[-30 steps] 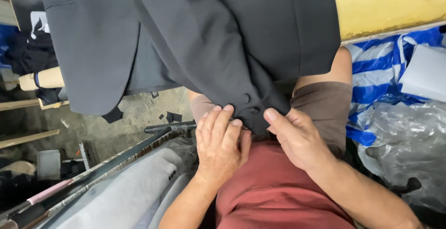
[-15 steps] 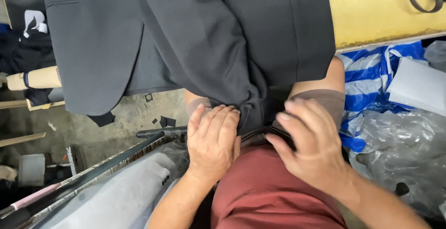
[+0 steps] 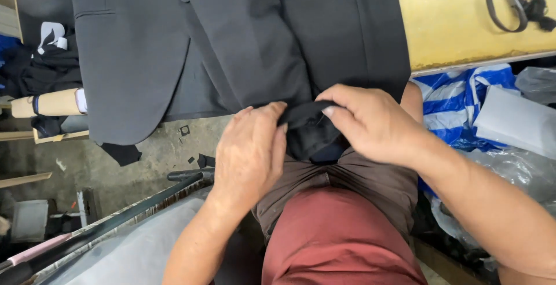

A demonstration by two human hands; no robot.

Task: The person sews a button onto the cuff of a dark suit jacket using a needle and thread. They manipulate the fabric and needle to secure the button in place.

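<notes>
A dark grey suit jacket (image 3: 231, 48) hangs over the edge of a yellow table (image 3: 457, 24), its lower hem reaching my lap. My left hand (image 3: 249, 152) pinches the folded end of the jacket's hem or sleeve (image 3: 307, 117) from the left. My right hand (image 3: 370, 123) grips the same dark fabric from the right, thumb on top. Both hands are close together above my brown trousers (image 3: 359, 186) and red shirt (image 3: 341, 238).
Black-handled scissors (image 3: 509, 1) lie on the yellow table's far right. Blue-and-white striped plastic (image 3: 463, 105) and clear plastic bags (image 3: 515, 169) sit to my right. A rolled cardboard tube (image 3: 49, 103), dark cloth scraps and a metal frame (image 3: 116, 215) are on the concrete floor at left.
Both hands have lifted the fabric end up from my lap and turned it over between them. My right hand moved from flat on my lap to gripping the cloth. The view shifted slightly.
</notes>
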